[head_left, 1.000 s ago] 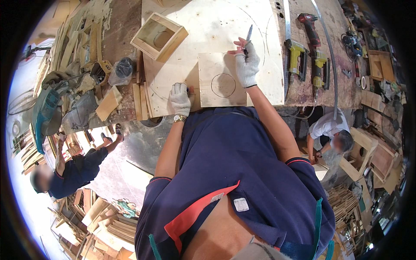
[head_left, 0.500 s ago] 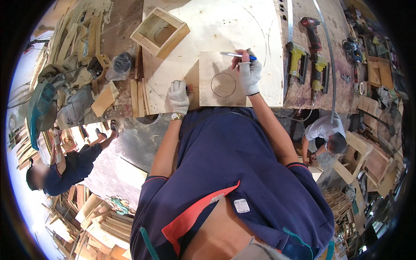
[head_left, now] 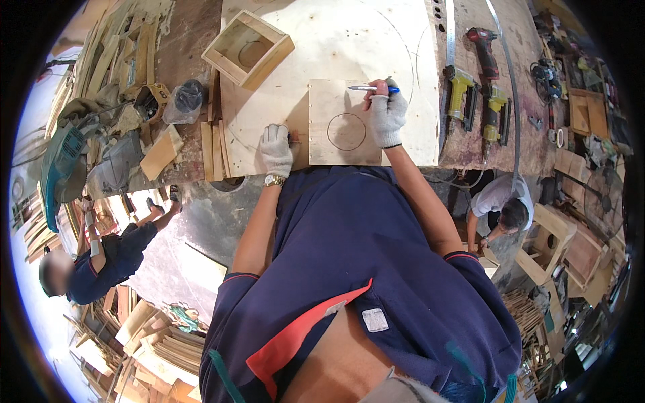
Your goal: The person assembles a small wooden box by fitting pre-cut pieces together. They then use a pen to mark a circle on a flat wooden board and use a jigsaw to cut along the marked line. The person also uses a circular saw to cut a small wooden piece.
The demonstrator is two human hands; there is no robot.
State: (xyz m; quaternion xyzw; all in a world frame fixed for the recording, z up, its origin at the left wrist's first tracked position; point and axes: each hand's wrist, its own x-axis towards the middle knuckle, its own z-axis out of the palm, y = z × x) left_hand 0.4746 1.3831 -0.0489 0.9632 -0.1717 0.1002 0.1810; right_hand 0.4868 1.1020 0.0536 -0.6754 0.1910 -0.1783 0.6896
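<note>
My right hand (head_left: 387, 119), in a white knitted glove with bare fingertips, grips a blue and white pen (head_left: 363, 88) above a square plywood piece (head_left: 324, 101). The pen lies nearly level, its tip pointing left. A circle is drawn on the square's lower half, below the pen. To the left of the square, my left hand (head_left: 276, 151), also gloved, rests with curled fingers on a large pale plywood sheet (head_left: 269, 101). Something small and dark shows by its thumb, too hidden to name. An open wooden box (head_left: 269, 64) with a round hole stands farther off on the sheet.
Yellow nail guns (head_left: 459, 94) and a red-black drill (head_left: 482, 50) lie right of the sheet. A teal power saw (head_left: 62, 161) and wood offcuts (head_left: 162, 153) are at left. One person (head_left: 111, 258) is at left, another (head_left: 500, 208) crouches at right.
My right hand and the pen have shifted slightly to the right and nearer to me. My left hand and the square plywood stay put. The person at right has lowered their head a little.
</note>
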